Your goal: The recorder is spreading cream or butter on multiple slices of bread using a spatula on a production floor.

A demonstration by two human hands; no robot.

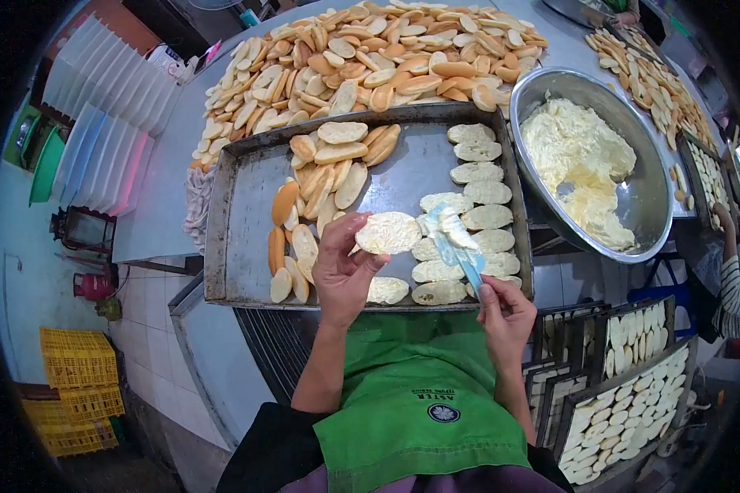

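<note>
My left hand [341, 271] holds a halved oval bread slice [388, 233] by its left end, its pale face up and coated with cream. In my right hand [506, 319] is a light blue spatula [469, 267], with a lump of white cream [450, 223] on its blade. The spatula is just right of the slice, over coated bread halves [485, 217] lined up along the right side of a metal tray [249, 193]. Loose bread pieces [312, 177] lie in the tray's left half. A coated half [387, 290] sits near its front edge.
A large metal bowl [528, 193] of pale cream [580, 148] stands right of the tray. Bread pieces [345, 62] are heaped behind it. Trays of bread [629, 411] lean at lower right. Yellow crates [78, 370] stand left; a co-worker's striped sleeve [736, 296] shows at right.
</note>
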